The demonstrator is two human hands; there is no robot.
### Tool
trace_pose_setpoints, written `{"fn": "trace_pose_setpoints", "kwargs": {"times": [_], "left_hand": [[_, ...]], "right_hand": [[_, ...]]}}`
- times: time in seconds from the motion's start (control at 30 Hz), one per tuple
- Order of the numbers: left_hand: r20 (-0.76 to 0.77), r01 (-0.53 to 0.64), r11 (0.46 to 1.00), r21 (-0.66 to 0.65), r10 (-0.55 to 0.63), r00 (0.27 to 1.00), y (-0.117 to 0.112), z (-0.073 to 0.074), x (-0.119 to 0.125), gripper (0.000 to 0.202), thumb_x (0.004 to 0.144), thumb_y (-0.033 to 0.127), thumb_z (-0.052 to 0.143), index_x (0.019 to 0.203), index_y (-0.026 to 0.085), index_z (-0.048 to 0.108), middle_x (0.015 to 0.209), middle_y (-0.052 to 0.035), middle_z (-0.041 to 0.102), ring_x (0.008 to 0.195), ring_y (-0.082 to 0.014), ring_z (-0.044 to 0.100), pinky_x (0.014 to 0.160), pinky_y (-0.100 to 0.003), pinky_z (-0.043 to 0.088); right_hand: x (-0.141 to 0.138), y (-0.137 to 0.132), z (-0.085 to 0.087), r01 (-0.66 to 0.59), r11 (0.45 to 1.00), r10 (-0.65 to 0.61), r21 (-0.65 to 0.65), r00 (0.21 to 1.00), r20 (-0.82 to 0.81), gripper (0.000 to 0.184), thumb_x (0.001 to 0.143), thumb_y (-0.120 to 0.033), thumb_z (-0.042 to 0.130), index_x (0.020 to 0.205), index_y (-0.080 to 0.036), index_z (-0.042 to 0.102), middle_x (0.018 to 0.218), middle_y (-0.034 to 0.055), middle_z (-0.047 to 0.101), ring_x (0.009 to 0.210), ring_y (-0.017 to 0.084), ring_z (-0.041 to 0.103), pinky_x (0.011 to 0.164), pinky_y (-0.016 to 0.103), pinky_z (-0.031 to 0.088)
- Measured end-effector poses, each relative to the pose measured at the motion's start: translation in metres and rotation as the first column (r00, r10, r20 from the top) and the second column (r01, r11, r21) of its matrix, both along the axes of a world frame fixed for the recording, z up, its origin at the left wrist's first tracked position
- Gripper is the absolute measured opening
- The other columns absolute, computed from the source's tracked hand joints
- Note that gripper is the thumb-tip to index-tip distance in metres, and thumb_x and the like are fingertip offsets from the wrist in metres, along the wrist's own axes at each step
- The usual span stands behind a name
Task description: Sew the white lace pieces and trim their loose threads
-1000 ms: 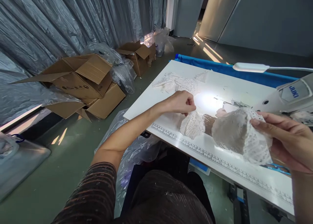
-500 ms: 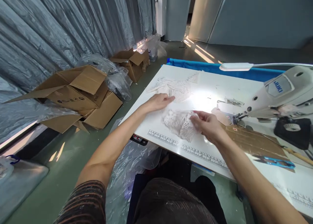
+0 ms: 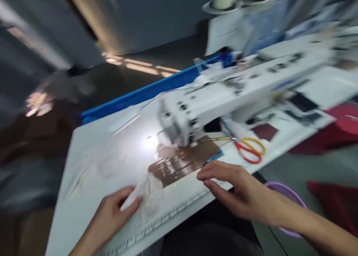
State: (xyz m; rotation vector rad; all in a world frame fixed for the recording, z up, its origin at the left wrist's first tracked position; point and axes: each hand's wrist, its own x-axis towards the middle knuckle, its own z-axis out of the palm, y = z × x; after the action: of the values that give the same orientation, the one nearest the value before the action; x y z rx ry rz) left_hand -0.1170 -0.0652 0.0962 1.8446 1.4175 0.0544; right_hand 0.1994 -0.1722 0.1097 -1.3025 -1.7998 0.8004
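Note:
My left hand (image 3: 117,207) pinches the edge of a white lace piece (image 3: 151,196) at the front of the white sewing table (image 3: 84,211). More pale, sheer fabric (image 3: 103,161) lies blurred on the tabletop to the left. Over the table's front edge, my right hand (image 3: 226,185) is open, thumb and fingers apart with nothing seen between them. Just beyond its fingertips lie blue-handled thread snips (image 3: 214,156), partly hidden, by a brown cardboard sheet (image 3: 181,163). The whole view is smeared by motion.
A white sewing machine (image 3: 223,99) spans the table behind the cardboard. Scissors with red and yellow handles (image 3: 250,149) lie right of the snips. A ruler strip (image 3: 173,213) runs along the front edge. A purple-rimmed bin (image 3: 288,192) stands below, at right.
The view has swung right toward the machine. My right hand has let go of the lace and moved right to the snips. My left hand has come from the farther fabric to grip the lace.

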Motion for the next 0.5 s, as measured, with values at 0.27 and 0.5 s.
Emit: {"fn": "trace_pose_setpoints", "kwargs": {"times": [0.27,0.5], "left_hand": [[0.273,0.186,0.917,-0.353,-0.089,0.958,-0.031,0.069,0.113,0.057,0.064,0.067,0.071,0.055,0.020,0.039,0.058,0.0035,0.037,0.057,-0.0119,0.034,0.053,-0.024,0.029],[0.328,0.112,0.896,-0.429,0.038,0.944,-0.033,0.058,0.128,0.047,0.058,0.061,0.076,0.075,0.022,0.055,0.067,-0.0005,0.058,0.068,-0.0205,0.053,0.066,-0.030,0.044]], "right_hand": [[0.118,0.001,-0.006,0.777,0.607,-0.665,-0.167,0.611,0.430,0.031,0.090,-0.022,0.053,0.114,-0.010,0.068,0.116,0.0192,0.069,0.111,0.032,0.064,0.096,0.044,0.050],[0.143,0.007,0.002,0.837,0.512,-0.683,-0.194,0.534,0.500,0.031,0.089,-0.021,0.056,0.117,-0.016,0.066,0.124,0.0117,0.066,0.117,0.025,0.059,0.098,0.031,0.047]]}}
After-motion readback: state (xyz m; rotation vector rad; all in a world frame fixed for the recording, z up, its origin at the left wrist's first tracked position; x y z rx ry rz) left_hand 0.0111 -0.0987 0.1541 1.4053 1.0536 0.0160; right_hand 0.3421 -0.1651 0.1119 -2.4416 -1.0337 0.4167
